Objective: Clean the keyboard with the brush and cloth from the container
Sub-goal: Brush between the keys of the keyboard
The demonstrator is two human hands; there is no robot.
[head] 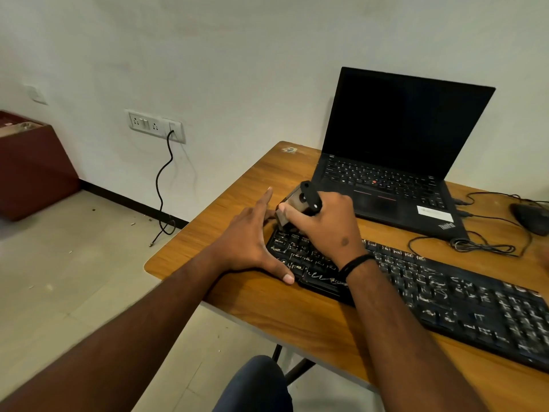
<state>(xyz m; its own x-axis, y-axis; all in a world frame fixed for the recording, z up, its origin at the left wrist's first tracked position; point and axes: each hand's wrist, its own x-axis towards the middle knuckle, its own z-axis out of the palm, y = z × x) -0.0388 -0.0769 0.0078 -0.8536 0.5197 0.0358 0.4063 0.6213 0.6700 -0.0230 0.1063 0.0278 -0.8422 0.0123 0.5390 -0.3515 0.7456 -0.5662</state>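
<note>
- The right hand (322,224) grips the brush (298,205), seemingly bristles-down on the keyboard (445,295)'s left end.
- The left hand (252,242), spread wide, steadies that end.
- Brushing step; next, sweep rightward along the rows.

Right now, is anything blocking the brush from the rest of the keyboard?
Nothing visible. The right hand holds the brush on the keyboard's left end; the keys to the right lie bare. The left hand steadies that end, outside the path.

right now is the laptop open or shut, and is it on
Open: the laptop lid stands upright behind its keys. The screen is fully black, so it looks off or asleep; cannot tell which.
</note>
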